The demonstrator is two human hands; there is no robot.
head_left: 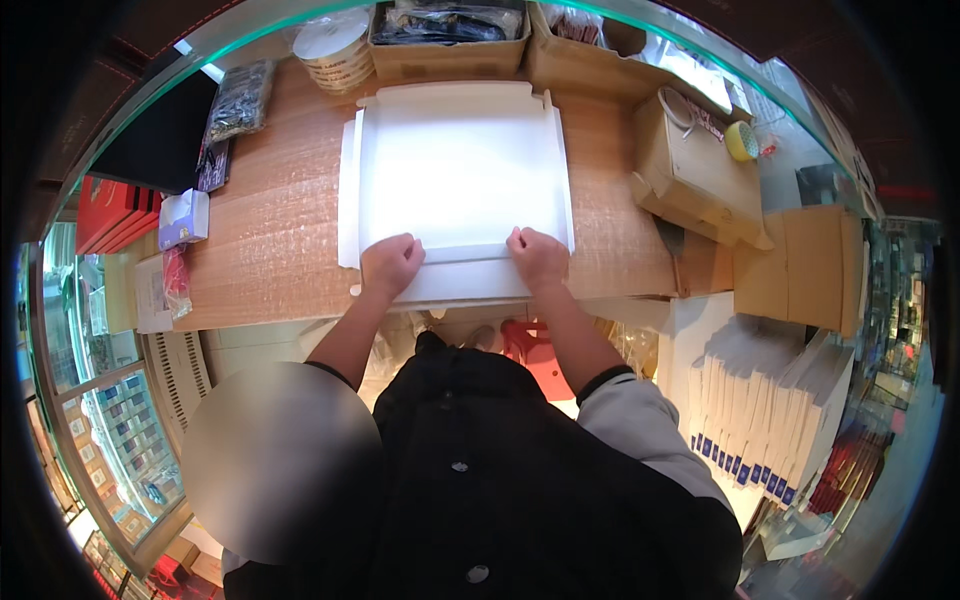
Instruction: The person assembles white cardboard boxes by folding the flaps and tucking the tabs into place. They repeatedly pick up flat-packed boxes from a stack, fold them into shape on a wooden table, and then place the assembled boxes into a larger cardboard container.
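Observation:
A white cardboard box (460,165), partly folded, lies on the wood-grain table in front of me, with side walls and tabs along its edges. My left hand (393,264) is closed at its near left corner, and my right hand (540,258) is closed at the near right corner. Both grip the fold along the near edge, thumbs toward the inside. A white flap (465,281) extends from that fold toward me, between my wrists. The fingers' undersides are hidden.
Open cartons (450,58) line the table's back, beside a stack of white round lids (330,45). A brown box (695,165) with a yellow tape roll (741,141) stands right. At left are a small tissue box (184,218) and red boxes (115,215). White flat boxes (765,400) stand low right.

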